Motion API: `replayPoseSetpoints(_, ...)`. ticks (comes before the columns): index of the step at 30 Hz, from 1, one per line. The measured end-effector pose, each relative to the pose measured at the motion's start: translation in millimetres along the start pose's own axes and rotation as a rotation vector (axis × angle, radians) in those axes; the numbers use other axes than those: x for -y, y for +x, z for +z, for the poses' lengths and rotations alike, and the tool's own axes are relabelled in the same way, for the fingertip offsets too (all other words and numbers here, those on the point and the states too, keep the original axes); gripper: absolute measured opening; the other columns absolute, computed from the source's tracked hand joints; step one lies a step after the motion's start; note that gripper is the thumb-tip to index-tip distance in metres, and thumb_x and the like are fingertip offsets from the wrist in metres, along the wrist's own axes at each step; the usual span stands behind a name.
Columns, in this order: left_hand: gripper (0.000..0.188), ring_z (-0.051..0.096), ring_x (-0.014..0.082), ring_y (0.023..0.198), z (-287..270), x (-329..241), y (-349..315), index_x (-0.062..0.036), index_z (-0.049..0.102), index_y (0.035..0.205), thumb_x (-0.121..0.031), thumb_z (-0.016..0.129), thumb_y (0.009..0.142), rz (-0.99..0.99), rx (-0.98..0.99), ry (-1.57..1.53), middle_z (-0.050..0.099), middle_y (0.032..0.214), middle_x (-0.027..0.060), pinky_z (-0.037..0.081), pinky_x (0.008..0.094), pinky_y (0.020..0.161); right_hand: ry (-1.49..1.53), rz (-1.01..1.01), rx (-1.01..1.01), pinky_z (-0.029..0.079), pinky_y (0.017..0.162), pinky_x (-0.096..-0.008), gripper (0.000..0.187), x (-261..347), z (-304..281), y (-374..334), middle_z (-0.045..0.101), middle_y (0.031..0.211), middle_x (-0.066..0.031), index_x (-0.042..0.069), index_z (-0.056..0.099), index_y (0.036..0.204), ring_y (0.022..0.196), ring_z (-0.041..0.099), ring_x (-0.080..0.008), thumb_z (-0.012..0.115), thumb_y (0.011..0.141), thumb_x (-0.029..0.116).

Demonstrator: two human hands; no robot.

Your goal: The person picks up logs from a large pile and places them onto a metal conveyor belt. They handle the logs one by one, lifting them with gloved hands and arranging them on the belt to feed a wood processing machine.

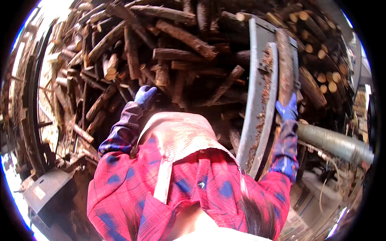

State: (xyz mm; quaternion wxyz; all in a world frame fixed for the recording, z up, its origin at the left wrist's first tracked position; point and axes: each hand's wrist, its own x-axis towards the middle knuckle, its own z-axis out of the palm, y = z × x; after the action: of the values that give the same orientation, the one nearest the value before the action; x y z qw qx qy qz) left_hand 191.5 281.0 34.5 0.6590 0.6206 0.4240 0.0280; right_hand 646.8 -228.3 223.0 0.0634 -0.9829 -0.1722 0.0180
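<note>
My right hand (287,107), in a blue-purple glove, is at the near end of a long bark-covered log (285,66). Its thumb lies at the log's left side and the fingers at the right. The log rests lengthwise along a grey metal trough (246,120), whose channel is littered with bark crumbs. On the other side, my left hand (145,95), gloved alike, is held out over the dark near edge of the log pile (185,38). Its fingers look loosely apart, with nothing visible in them; the underside is hidden.
Logs of several thicknesses lie jumbled ahead and to the left. More cut logs (327,82) are stacked right of the trough. A thick grey pipe (335,142) runs out at the right. A metal box (50,190) stands at the lower left, beside dark upright posts (30,116).
</note>
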Motion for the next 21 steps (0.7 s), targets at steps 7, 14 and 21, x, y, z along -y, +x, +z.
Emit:
replayPoseSetpoints(7, 0.053, 0.069, 0.0283, 0.09, -14.4, 4.0, 101.6, 0.0027, 0.071, 0.109, -0.045, 0.071, 0.086, -0.094, 0.249, 0.431, 0.073, 0.097, 0.0183, 0.052, 0.0398, 0.081, 0.104, -0.444, -0.29, 0.038, 0.113, -0.0482, 0.078, 170.4, 42.3, -24.3, 0.048, 0.145, -0.0215, 0.003, 0.047, 0.144, 0.133, 0.048, -0.04, 0.077, 0.079, 0.035)
replayPoseSetpoints(14, 0.055, 0.066, 0.0302, 0.101, 33.5, 27.3, 342.7, -0.0022, 0.07, 0.113, -0.05, 0.073, 0.086, -0.255, 0.518, 0.182, 0.071, 0.106, 0.0156, 0.052, 0.043, 0.086, -0.154, -0.468, -0.179, 0.032, 0.117, -0.0527, 0.078, 216.0, 78.8, 3.3, 0.037, 0.153, -0.0216, 0.007, 0.044, 0.147, 0.141, 0.035, -0.0431, 0.078, 0.08, 0.03)
replayPoseSetpoints(21, 0.066, 0.057, 0.0374, 0.114, 147.3, -73.4, 459.7, -0.0169, 0.052, 0.146, -0.051, 0.065, 0.091, -0.508, -0.034, -0.517, 0.048, 0.147, 0.0164, 0.054, 0.0434, 0.087, -0.276, -0.399, -0.158, 0.041, 0.111, -0.0541, 0.063, 220.2, 85.2, 9.9, 0.045, 0.146, -0.024, 0.004, 0.053, 0.138, 0.133, 0.045, -0.0457, 0.074, 0.086, 0.033)
